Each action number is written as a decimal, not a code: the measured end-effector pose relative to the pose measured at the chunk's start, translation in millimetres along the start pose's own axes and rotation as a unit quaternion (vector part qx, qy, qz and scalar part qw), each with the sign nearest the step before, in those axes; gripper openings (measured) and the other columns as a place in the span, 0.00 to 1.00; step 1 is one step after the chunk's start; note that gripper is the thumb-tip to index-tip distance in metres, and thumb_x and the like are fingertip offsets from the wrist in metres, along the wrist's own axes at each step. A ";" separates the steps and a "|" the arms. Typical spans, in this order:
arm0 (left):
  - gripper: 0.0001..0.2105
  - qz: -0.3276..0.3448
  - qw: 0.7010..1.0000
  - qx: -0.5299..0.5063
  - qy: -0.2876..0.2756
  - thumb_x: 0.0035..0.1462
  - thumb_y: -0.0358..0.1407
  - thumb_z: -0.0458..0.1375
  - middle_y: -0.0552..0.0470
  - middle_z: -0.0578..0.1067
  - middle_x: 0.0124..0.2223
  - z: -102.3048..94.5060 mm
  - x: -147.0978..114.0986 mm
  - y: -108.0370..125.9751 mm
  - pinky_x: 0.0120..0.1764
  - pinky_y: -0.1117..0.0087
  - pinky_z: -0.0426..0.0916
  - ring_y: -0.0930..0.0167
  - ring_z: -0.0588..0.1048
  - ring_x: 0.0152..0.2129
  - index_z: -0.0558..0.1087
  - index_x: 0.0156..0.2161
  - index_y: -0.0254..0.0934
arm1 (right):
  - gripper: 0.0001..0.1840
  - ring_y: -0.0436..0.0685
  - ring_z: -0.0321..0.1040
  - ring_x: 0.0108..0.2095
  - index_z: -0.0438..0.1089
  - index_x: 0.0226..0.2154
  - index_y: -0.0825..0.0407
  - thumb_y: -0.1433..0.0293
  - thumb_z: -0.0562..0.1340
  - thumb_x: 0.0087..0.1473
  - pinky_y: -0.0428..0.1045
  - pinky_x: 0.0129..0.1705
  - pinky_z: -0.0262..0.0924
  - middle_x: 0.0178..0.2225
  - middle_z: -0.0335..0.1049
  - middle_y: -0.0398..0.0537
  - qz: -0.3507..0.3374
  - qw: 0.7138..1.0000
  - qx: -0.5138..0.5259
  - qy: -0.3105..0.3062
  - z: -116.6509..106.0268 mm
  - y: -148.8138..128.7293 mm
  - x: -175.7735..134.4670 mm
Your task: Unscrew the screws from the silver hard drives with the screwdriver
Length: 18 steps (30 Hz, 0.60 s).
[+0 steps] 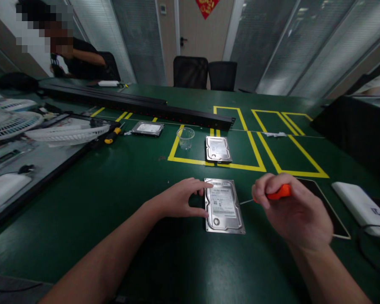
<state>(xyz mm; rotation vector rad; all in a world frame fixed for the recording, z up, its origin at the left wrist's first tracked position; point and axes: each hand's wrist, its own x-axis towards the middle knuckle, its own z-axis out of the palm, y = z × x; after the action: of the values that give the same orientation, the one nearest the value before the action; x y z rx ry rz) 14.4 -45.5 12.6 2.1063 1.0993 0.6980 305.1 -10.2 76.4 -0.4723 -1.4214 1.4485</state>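
Note:
A silver hard drive (pixel 223 207) with a white label lies flat on the green table in front of me. My left hand (pixel 190 196) is at its left side, thumb and index finger spread apart and touching the edge and top, not closed round it. My right hand (pixel 291 207) is closed round the orange handle of a screwdriver (pixel 280 192). The screwdriver's thin shaft points left, and its tip is at the drive's right edge. Whether the tip sits in a screw is too small to tell.
Beyond are a second hard drive (pixel 218 149), a clear plastic cup (pixel 185 138), a third drive (pixel 147 128) and a yellow-black screwdriver (pixel 113 136). A long black bar (pixel 139 105) crosses the table. A white power bank (pixel 362 207) lies right. A person (pixel 85 59) sits far left.

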 end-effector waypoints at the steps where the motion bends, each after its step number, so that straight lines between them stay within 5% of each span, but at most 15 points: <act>1: 0.39 -0.001 1.000 0.001 -0.001 0.57 0.49 0.74 0.46 0.76 0.48 -0.1 0.0 0.1 0.49 0.58 0.69 0.61 0.74 0.45 0.68 0.69 0.44 | 0.15 0.57 0.67 0.29 0.78 0.35 0.51 0.61 0.60 0.66 0.54 0.32 0.62 0.33 0.73 0.52 -0.004 1.000 0.000 0.000 0.1 -0.3 0.6; 7: 0.39 -0.005 1.000 0.004 -0.005 0.57 0.48 0.74 0.46 0.76 0.49 -1.1 -0.4 0.7 0.49 0.59 0.69 0.61 0.74 0.45 0.67 0.70 0.43 | 0.05 0.51 0.65 0.23 0.71 0.38 0.46 0.64 0.66 0.64 0.50 0.27 0.57 0.36 0.75 0.45 0.017 0.999 0.033 -0.003 1.4 0.2 -1.6; 10: 0.39 -0.008 1.000 0.005 -0.005 0.57 0.48 0.74 0.46 0.76 0.49 -0.8 -0.4 0.4 0.49 0.59 0.69 0.61 0.74 0.45 0.67 0.69 0.43 | 0.13 0.51 0.59 0.22 0.74 0.41 0.48 0.58 0.60 0.68 0.50 0.26 0.54 0.33 0.72 0.46 0.014 0.999 0.039 -0.001 -1.4 1.0 -3.0; 13: 0.39 -0.008 1.000 0.005 -0.005 0.56 0.48 0.74 0.46 0.76 0.49 -0.5 -0.2 0.4 0.50 0.58 0.69 0.61 0.74 0.45 0.67 0.69 0.43 | 0.21 0.54 0.62 0.27 0.78 0.38 0.52 0.59 0.54 0.70 0.53 0.30 0.57 0.31 0.70 0.49 0.008 1.000 0.025 -0.009 -4.0 0.6 -2.2; 18: 0.39 -0.006 1.000 0.001 -0.005 0.56 0.48 0.74 0.46 0.76 0.49 -0.9 -0.2 1.0 0.49 0.59 0.69 0.61 0.74 0.45 0.67 0.69 0.43 | 0.08 0.56 0.70 0.30 0.75 0.36 0.49 0.63 0.63 0.64 0.54 0.34 0.61 0.36 0.72 0.49 -0.008 1.000 0.008 -0.008 -3.0 -0.1 -1.0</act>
<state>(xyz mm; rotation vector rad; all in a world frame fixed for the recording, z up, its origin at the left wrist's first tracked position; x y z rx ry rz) 14.1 -45.9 13.9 2.1022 1.1070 0.6806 308.0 -9.5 75.5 -0.4378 -1.4220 1.4527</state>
